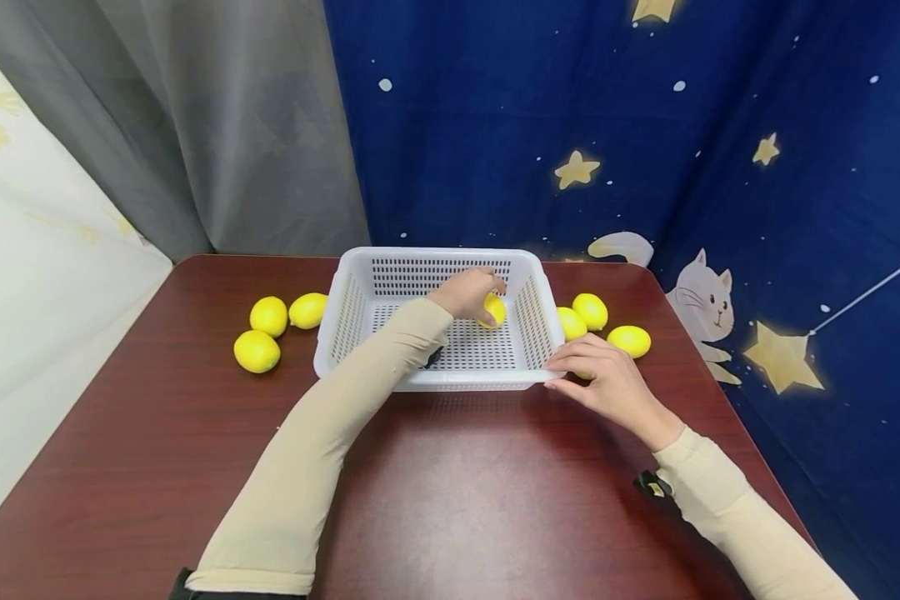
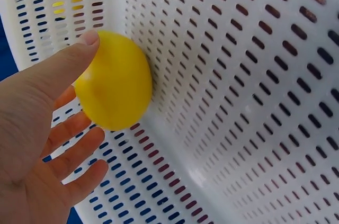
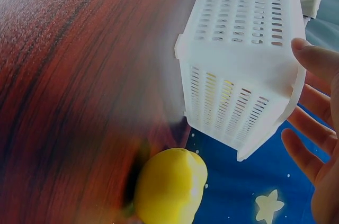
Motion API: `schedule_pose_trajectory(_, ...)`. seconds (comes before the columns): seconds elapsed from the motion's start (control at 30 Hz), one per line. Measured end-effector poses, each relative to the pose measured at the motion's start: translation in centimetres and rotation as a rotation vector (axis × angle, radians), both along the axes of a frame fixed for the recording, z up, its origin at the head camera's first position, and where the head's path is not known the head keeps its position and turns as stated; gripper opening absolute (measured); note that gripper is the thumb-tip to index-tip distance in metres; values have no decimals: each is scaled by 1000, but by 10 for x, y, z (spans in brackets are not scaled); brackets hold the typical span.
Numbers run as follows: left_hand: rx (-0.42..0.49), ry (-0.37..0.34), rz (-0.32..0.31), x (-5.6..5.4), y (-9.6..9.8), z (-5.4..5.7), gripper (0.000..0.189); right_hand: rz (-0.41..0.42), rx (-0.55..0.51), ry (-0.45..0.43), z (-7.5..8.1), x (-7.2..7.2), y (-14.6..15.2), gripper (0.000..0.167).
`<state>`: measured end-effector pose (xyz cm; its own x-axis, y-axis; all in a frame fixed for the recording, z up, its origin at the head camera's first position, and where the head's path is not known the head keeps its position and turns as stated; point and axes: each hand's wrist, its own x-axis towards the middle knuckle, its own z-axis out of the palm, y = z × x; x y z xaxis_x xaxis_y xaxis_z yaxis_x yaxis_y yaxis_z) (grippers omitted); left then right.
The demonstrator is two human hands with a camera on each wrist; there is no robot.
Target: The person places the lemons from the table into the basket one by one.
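My left hand (image 1: 471,293) reaches into a white plastic basket (image 1: 487,378) with slotted walls and holds a yellow lemon (image 1: 498,312). In the left wrist view, the thumb lies over the top of this lemon (image 2: 119,83) and the fingers come round its far side, close to the slotted wall. My right hand (image 1: 607,379) grips the basket's near right corner, its thumb below the rim and its fingers over it. Seen from the right wrist, the thumb presses the basket's rim (image 3: 297,83), and another lemon (image 3: 170,187) lies close beside the basket.
Left of the basket, lemons (image 1: 257,351) lie in a small group on the dark red wooden table (image 1: 465,483). Several more lemons (image 1: 630,342) lie on its right, one partly hidden behind my right hand. A blue starry curtain (image 1: 480,125) hangs behind the table's far edge.
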<state>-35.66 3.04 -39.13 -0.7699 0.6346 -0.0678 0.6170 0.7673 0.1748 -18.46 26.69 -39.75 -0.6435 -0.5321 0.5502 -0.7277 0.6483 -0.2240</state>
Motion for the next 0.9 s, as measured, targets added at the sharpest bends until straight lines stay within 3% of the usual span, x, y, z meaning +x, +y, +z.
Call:
schedule_pose_trajectory(0.17,39,-9,-2,-3,-8,9,66,-10,4,-8,0,0,-1,33)
schedule_pose_trajectory(0.5,86,-18,20,-3,-28,43,64,-31,17,-35,2,2,-1,36)
schedule_pose_trajectory(0.77,137,-26,48,-7,-43,46,65,-26,8,-38,2,3,-1,36)
schedule_pose_trajectory(0.9,153,-25,99,-7,-55,45,63,-24,5,-37,3,3,-2,34)
